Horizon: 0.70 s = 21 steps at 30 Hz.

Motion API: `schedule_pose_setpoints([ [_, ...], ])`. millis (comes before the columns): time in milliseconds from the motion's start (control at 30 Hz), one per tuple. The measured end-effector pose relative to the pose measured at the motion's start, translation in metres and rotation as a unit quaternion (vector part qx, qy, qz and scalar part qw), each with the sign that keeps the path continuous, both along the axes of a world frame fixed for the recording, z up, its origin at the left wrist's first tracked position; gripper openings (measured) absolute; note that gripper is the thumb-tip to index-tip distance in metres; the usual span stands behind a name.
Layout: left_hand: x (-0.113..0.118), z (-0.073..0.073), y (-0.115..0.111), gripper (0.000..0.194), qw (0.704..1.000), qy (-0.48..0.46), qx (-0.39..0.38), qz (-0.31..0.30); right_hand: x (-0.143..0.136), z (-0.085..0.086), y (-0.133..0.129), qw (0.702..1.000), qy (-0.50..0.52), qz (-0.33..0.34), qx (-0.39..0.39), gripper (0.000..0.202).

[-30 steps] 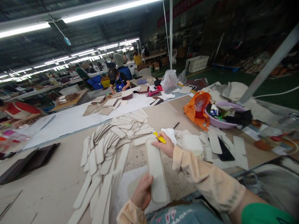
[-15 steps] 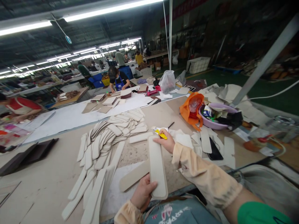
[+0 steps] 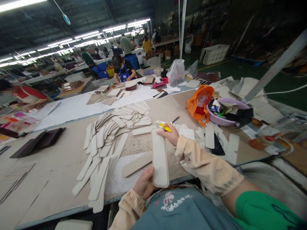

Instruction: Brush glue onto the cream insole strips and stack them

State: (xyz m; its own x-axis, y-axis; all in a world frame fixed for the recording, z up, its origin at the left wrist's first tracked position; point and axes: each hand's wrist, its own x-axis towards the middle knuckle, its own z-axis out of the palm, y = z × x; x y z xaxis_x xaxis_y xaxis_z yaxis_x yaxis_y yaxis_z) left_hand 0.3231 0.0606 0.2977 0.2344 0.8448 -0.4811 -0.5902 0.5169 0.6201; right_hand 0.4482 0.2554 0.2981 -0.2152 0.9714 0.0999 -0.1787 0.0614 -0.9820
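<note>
A long pale strip with rounded corners (image 3: 160, 159) is held up in front of me. My left hand (image 3: 145, 182) grips its lower left edge. At its top right, my right hand (image 3: 171, 134) holds a yellow cutter (image 3: 165, 126), with fingers also at the strip's upper edge. Behind the strip, another beige strip (image 3: 136, 164) lies slanted on the table (image 3: 69, 150). To the left spreads a heap of similar pale strips (image 3: 103, 140), some jutting over the front edge.
An orange bag (image 3: 195, 107) and a purple basin (image 3: 222, 119) with mixed items stand at the right. A dark phone (image 3: 217, 147) lies among scraps. Dark folded pieces (image 3: 39, 142) are at the left. A person in a blue apron (image 3: 124, 72) works across the table.
The view has shifted, showing more of the table's front edge. My left hand has moved slightly on the strip's lower edge, its thumb no longer lying across the front. The cutter is still in my right hand.
</note>
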Motion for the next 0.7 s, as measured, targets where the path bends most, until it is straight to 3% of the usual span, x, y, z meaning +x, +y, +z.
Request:
schedule_pose_setpoints([
  [133, -0.007, -0.007, -0.007, 0.051, 0.998, -0.027, -0.047, -0.026, -0.004, -0.009, 0.005, 1.000, 0.016, 0.001, -0.007, 0.048],
  [367, -0.028, -0.026, 0.001, 0.049, 0.992, 0.122, -0.040, -0.015, -0.014, -0.023, 0.014, 1.000, 0.014, -0.019, -0.002, 0.042],
  [500, -0.059, -0.037, 0.016, 0.049, 0.983, 0.173, -0.051, -0.015, -0.015, -0.032, 0.021, 0.998, -0.042, -0.028, 0.026, 0.038],
  [700, -0.120, -0.056, 0.049, 0.032, 0.972, 0.211, -0.085, 0.053, -0.027, -0.057, 0.033, 0.990, -0.130, -0.049, 0.022, 0.034],
])
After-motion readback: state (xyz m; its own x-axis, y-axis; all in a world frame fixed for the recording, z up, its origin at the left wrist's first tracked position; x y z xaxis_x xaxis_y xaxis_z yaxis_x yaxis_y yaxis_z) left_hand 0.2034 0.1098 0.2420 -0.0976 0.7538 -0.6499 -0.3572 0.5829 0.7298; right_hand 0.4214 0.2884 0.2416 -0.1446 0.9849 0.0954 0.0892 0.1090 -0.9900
